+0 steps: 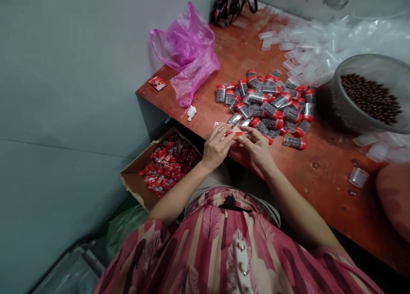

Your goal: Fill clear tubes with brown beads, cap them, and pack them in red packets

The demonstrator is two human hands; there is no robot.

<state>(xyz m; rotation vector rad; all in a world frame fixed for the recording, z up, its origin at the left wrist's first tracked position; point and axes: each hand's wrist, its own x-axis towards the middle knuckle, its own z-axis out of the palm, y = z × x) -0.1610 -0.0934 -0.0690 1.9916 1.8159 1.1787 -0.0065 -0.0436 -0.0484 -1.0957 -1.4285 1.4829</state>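
Striped shirt [211, 242] is filling the foreground; beyond it, fingers of the left hand [217, 148] and right hand [259, 149] are grasping a red wrapper [234, 135] near the edge of the table [320, 189], beside capped vials [270, 110].

Looks dim and cool-toned, with muted contrast. Lit softly from somewhere out of view, leaving a pale sheen on the counter [320, 174] and whitish glare on the clear containers [307, 59] at upper right. Sinks into deep shadow beneath the counter. Appears slightly soft throughout, smeared in fine detail, with wide-angle stretching toward the edges.
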